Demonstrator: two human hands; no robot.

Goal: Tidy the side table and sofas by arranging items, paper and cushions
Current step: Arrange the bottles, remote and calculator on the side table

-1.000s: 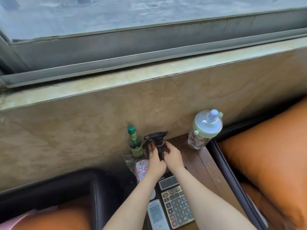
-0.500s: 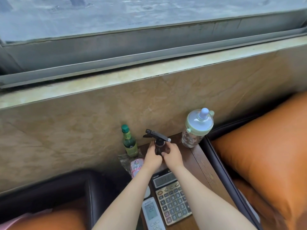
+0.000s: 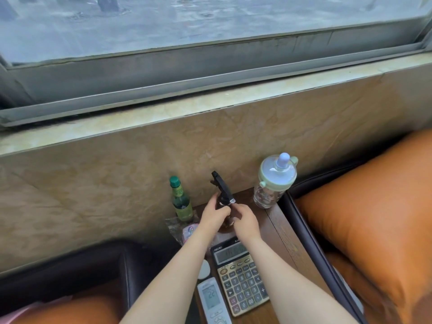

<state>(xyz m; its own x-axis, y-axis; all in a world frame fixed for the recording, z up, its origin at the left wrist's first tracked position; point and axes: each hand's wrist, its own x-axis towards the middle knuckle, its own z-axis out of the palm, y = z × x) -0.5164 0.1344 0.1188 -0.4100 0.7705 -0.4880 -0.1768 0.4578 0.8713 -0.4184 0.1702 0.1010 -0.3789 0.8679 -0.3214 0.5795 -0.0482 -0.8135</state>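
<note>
**Side table: spray bottle in hand, stock on the top**

Presently both hands meet on one dark amber spray bottle with a black trigger head (image 3: 223, 192), which stands at the back middle of the brown wooden side table (image 3: 284, 232), near the marble wall. The left hand (image 3: 214, 217) curls round the bottle's left side; the right hand (image 3: 245, 220) pinches at the neck just under the trigger head. The head points up and away towards the wall. Step in hand, by my judgement: squaring the bottle up in the back row. To do it well, keep the base flat on the wood, turn by the neck and not by the thin trigger, leave the nozzle facing the wall, and set it apart from its neighbours on either side.

Count, left to right:
- Green glass bottle with green screw cap (image 3: 181, 202): one, upright at the back left corner.
- Crumpled clear plastic packet with pink print (image 3: 184, 231): one, in front of the green bottle, partly hidden by the left forearm.
- White air-conditioner remote with a small screen (image 3: 211, 300): one, at the near edge.
- Small white round object (image 3: 203, 269): one, just behind the remote; kind not clear.
- Spray bottle: one.
- Grey and gold desk calculator (image 3: 240, 274): one, just right of the remote.
- Clear drinking bottle with pale green lid and lilac spout (image 3: 274, 181): one, back right corner.
- Orange cushion (image 3: 364, 206): one in plain view, on the dark sofa at right.
- Paper: none seen.
</note>
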